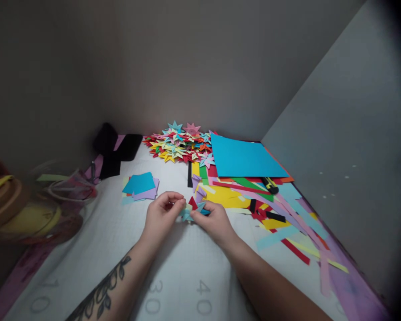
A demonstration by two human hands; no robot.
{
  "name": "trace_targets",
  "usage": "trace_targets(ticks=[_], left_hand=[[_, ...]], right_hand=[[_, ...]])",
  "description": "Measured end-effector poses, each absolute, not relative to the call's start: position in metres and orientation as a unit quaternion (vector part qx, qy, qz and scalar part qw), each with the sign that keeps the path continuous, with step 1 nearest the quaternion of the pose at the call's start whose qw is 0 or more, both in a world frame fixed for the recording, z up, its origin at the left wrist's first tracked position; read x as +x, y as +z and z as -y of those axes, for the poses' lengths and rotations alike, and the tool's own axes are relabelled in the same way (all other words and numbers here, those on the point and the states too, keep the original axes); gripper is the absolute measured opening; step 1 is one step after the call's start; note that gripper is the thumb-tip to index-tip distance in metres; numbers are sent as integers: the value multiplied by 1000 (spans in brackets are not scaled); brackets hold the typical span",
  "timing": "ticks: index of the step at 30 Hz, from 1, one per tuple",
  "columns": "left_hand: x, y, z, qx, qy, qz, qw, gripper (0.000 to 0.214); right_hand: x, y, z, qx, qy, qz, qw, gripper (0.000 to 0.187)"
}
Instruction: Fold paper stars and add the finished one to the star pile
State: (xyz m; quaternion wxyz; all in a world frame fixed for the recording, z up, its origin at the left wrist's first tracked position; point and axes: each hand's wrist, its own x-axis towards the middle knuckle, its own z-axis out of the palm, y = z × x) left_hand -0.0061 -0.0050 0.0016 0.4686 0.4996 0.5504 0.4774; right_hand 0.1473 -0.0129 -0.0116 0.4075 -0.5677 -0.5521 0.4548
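Between my two hands is a partly assembled origami star (pixel 193 206) of light blue, red and pale folded paper. My left hand (pixel 164 210) pinches its left side, thumb against fingers. On the other side my right hand (pixel 217 221) grips it between thumb and fingers. Just beyond the hands lie folded purple paper pieces (pixel 200 194). To the left is a small stack of cut paper squares (pixel 140 183), blue and purple among them. A heap of finished paper stars (pixel 177 145) in many colours rests against the wall.
A large blue paper sheet (pixel 247 158) lies at the back right, with a yellow cutter (pixel 270 185) at its front edge. Coloured paper strips (pixel 296 251) spread along the right side. Clear containers (pixel 36 214) stand at the left, and a black object (pixel 130 147) lies behind.
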Motion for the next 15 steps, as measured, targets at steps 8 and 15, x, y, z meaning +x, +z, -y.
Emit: trace_targets(ticks=[8, 15], left_hand=[[-4, -2, 4, 510, 464, -519, 504, 33], [-3, -8, 5, 509, 432, -540, 512, 25]], right_hand=[[148, -14, 11, -572, 485, 495, 438, 20], [148, -12, 11, -544, 508, 489, 455, 20]])
